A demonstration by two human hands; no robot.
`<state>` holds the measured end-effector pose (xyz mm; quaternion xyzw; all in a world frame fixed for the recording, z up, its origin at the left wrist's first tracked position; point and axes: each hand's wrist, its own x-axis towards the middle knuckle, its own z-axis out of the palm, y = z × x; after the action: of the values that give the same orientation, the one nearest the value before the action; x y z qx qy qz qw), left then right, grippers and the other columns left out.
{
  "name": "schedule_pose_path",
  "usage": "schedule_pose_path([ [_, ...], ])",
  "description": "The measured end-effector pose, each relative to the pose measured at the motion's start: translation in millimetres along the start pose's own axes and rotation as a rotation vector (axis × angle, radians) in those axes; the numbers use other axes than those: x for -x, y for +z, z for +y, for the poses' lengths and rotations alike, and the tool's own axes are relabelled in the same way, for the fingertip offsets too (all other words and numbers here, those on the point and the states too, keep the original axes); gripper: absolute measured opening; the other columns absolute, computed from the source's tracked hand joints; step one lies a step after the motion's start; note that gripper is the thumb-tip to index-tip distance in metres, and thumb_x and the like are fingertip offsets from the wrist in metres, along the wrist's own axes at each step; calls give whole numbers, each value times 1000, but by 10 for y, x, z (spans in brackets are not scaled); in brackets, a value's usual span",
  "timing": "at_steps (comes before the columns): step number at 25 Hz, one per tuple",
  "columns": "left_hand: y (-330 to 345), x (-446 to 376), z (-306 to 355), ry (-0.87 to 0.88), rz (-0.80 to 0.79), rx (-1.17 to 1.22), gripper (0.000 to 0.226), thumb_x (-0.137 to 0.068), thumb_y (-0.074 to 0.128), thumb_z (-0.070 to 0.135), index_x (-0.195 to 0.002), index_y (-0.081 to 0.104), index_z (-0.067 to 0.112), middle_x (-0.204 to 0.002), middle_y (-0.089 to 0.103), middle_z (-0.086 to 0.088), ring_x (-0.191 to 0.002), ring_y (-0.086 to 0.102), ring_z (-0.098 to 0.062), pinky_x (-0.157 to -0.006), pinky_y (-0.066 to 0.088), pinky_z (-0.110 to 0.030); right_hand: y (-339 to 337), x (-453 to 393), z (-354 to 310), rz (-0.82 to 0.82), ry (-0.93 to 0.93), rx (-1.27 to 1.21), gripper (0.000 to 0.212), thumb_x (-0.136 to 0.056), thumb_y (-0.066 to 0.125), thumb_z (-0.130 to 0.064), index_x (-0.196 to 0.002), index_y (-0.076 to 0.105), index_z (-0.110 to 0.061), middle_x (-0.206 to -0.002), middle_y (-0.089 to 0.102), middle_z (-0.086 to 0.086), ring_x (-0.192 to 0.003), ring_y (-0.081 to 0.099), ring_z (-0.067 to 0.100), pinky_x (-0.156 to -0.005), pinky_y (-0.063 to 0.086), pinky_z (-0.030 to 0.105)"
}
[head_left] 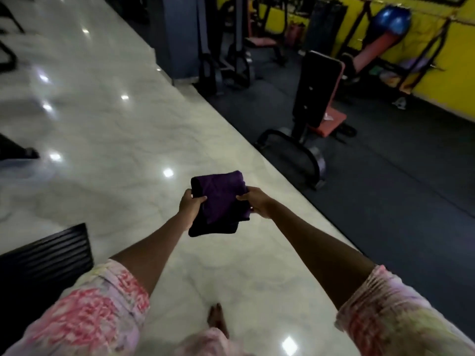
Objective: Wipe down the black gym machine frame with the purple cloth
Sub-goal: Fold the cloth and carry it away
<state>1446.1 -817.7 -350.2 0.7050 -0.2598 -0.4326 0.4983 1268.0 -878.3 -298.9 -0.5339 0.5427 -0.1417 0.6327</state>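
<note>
I hold a folded purple cloth [219, 201] out in front of me over the pale marble floor. My left hand [190, 204] grips its left edge with the thumb on top. My right hand [257, 201] pinches its right edge. A black gym machine with a black frame [293, 147] and orange pads stands ahead to the right on the dark mat floor, well apart from the cloth and both hands.
More black machines [223, 65] stand farther back by a grey pillar. A blue exercise ball [392, 18] sits on a rack at the yellow wall. A black ribbed platform [43, 258] lies at my lower left. My bare foot [218, 319] is on the marble.
</note>
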Motion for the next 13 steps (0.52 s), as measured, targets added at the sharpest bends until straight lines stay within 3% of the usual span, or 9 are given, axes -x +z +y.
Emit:
schedule_pose_path([
  [4, -102, -905, 338, 0, 70, 69, 19, -89, 60, 4, -100, 46, 7, -89, 55, -4, -90, 53, -23, -69, 44, -30, 4, -902, -703, -72, -54, 77, 39, -92, 52, 0, -131, 51, -7, -125, 57, 15, -103, 53, 25, -80, 45, 39],
  [8, -253, -1639, 567, -46, 174, 121, 17, -88, 61, 4, -94, 46, 10, -85, 54, -2, -90, 54, -24, -81, 46, -37, 72, -1737, -1240, -164, -60, 163, 37, -92, 52, -1, -128, 52, -7, -114, 57, 9, -102, 53, 25, -84, 45, 41],
  [13, -639, -2635, 784, -59, 300, 178, 16, -88, 61, 2, -94, 48, 9, -85, 53, -1, -90, 53, -23, -78, 42, -31, 423, -2914, -1864, -316, -79, 232, 36, -90, 55, -2, -125, 54, -10, -115, 59, 9, -103, 54, 25, -88, 45, 41],
])
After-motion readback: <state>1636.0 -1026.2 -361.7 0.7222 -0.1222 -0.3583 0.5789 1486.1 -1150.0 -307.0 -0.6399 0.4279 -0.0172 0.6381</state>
